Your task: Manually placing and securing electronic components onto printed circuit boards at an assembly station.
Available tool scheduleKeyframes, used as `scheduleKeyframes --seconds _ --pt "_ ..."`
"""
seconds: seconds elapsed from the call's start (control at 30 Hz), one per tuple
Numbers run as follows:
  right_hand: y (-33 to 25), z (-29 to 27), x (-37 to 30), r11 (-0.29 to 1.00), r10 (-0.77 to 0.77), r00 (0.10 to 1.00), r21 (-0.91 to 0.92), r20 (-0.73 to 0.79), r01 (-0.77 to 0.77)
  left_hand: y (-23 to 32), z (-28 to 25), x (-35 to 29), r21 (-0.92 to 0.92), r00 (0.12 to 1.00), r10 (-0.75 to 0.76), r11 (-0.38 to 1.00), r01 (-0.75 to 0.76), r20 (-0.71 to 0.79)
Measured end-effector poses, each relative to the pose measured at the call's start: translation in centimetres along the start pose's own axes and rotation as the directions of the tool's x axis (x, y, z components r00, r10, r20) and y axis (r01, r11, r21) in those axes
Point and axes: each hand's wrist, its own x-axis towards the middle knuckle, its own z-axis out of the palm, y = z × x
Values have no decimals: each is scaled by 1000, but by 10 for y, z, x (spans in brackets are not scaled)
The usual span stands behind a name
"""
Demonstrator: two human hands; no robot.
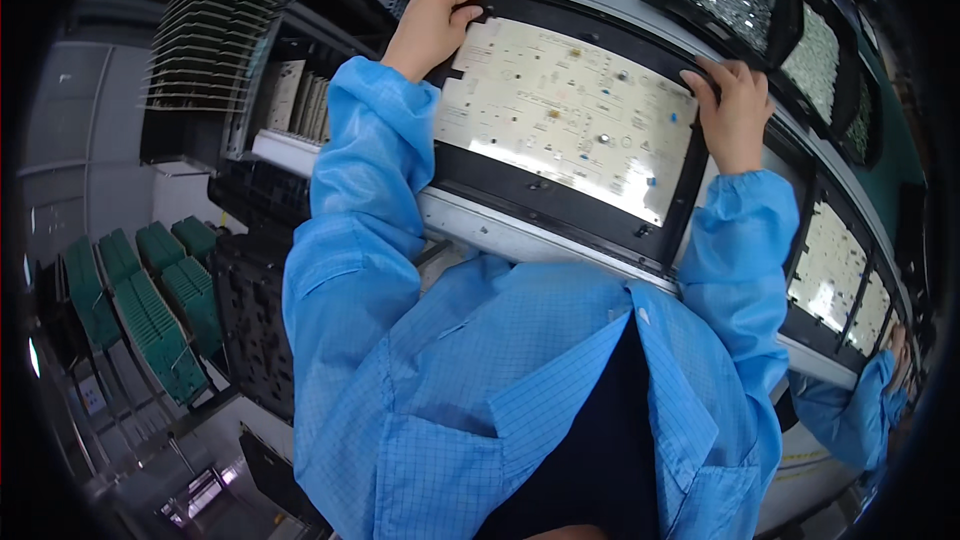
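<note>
A white circuit board (565, 115) lay in a black carrier frame (560, 202) on the conveyor line (520, 235). The left hand (432, 25) gripped the frame's far left corner, fingers curled over its edge; the right hand (735, 110) clamped its right edge. More boards in frames (830, 265) sat further right, where another person's blue sleeve (850, 415) reached in. Green board racks (150, 305) stood at the left.

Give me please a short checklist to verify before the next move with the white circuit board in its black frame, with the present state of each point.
1. Left hand grips the black frame at its far left corner: ok.
2. Right hand grips the frame's right edge: ok.
3. White circuit board lies flat inside the frame: ok.
4. Frame rests on the grey conveyor rail: cannot tell.
5. Neighbouring board on the right is apart from this frame: ok.
</note>
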Motion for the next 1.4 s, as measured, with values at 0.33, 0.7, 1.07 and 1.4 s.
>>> scheduleKeyframes --seconds 0.33,0.7,1.07,1.4 --pt "-64 65 64 828 -332 893 548 304 121 -5 0 -28 104 972 -236 967 234 4" --pt "-47 69 65 781 -380 810 624 446 23 -8 -5 -34 37 997 -64 997 62 42" --pt "-14 -79 -20 616 -258 766 711 588 -338 51 -27 -124 230 965 -151 952 200 -216" --pt "-106 -34 -77 698 -402 848 715 345 40 58 -26 -129 135 979 -164 974 179 -117"
